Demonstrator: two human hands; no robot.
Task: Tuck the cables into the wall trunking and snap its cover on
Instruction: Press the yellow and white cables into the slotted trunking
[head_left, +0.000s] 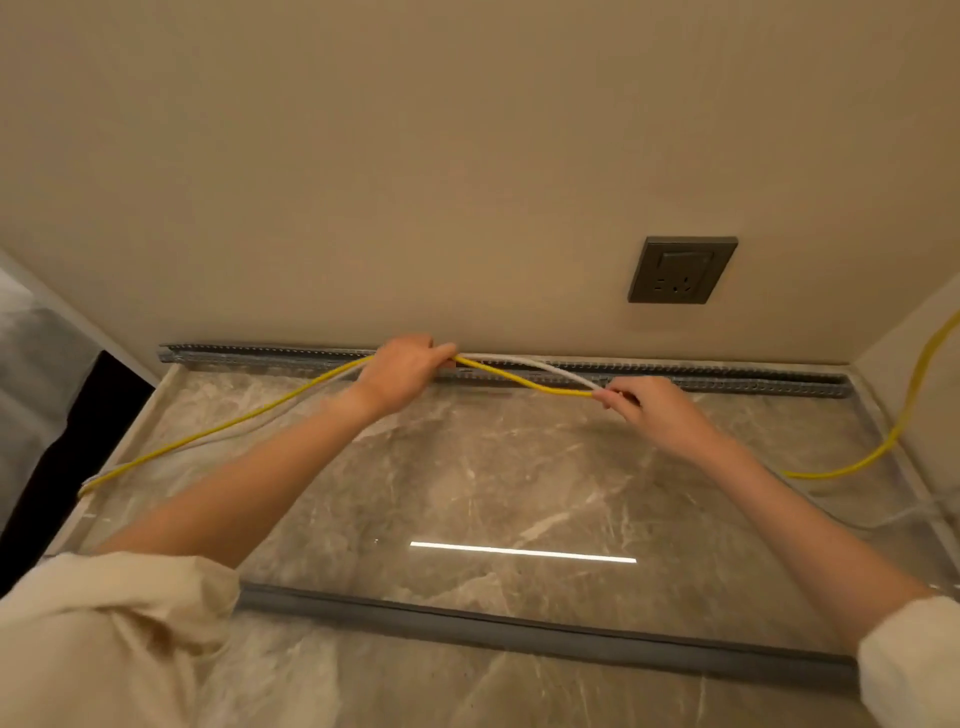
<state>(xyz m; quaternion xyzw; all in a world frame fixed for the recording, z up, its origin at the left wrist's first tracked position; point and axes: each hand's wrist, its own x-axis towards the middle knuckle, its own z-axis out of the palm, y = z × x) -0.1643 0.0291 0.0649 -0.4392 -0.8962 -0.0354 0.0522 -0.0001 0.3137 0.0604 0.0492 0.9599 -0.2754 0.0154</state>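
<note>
My left hand (400, 371) and right hand (636, 402) pinch the cables (524, 378) just before the trunking (727, 375); slack between them might pop out.

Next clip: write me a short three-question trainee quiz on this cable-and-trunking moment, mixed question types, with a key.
1. True or false: the long grey trunking cover is already snapped onto the slotted grey wall trunking.
2. Which cables does the left hand grip? A) yellow only B) white only C) both
3. Fill in: the dark grey wall socket sits above the person's ____ hand.

Key: 1 false, it lies on the marble countertop. 2 C, the thin yellow cable and thin white cable. 3 right.
</note>
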